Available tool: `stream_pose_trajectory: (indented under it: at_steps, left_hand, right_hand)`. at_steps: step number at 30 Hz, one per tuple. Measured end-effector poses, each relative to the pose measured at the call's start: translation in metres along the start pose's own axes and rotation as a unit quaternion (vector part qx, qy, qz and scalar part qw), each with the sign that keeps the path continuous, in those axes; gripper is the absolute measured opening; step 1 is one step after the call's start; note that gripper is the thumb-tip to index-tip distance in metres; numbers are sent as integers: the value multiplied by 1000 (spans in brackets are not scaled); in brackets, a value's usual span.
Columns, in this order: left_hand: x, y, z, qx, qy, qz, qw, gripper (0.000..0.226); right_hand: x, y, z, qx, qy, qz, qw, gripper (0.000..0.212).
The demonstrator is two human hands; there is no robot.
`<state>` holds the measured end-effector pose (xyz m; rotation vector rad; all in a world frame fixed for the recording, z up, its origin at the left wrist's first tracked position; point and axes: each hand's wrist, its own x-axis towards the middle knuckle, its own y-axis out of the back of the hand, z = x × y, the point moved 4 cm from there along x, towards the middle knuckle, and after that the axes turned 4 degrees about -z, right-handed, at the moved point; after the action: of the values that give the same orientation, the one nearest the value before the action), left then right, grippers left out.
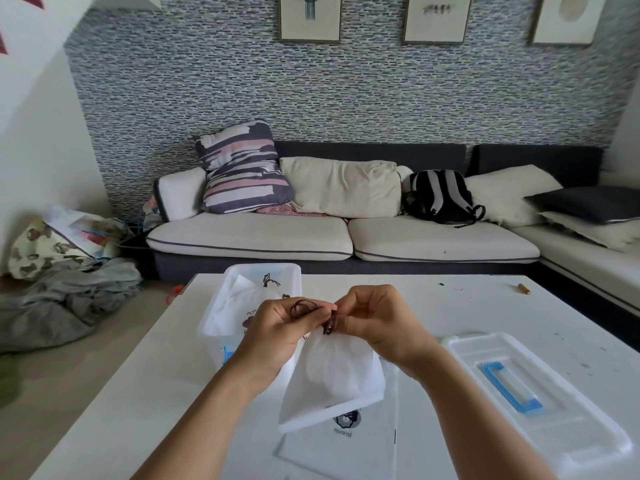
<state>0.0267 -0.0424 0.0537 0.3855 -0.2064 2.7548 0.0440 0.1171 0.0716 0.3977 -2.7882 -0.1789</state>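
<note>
A white drawstring bag [334,372] hangs in the air above the white table [433,306], held up by its dark brown cord [306,308]. My left hand [277,330] pinches a loop of the cord. My right hand [375,317] pinches the cord at the bag's gathered mouth, right beside the left hand. Another white bag with a dark printed logo [346,441] lies flat on the table under the hanging one.
A clear plastic box [239,278] holding more white bags stands behind my left hand. Its lid with a blue handle [540,393] lies at the right. A small brown object [524,288] sits at the table's far right. A sofa [339,237] faces the table.
</note>
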Motion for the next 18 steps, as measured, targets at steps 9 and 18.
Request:
stream_pose_trajectory:
  at_steps: [9,18]
  left_hand:
    - [1,5,0,67,-21,34,997,14]
    - [-3,6,4,74,-40,18,996,23]
  right_hand:
    - [6,-12,6,-97,48,120,987,27]
    - [3,-7,10,144,-44,-50,987,21]
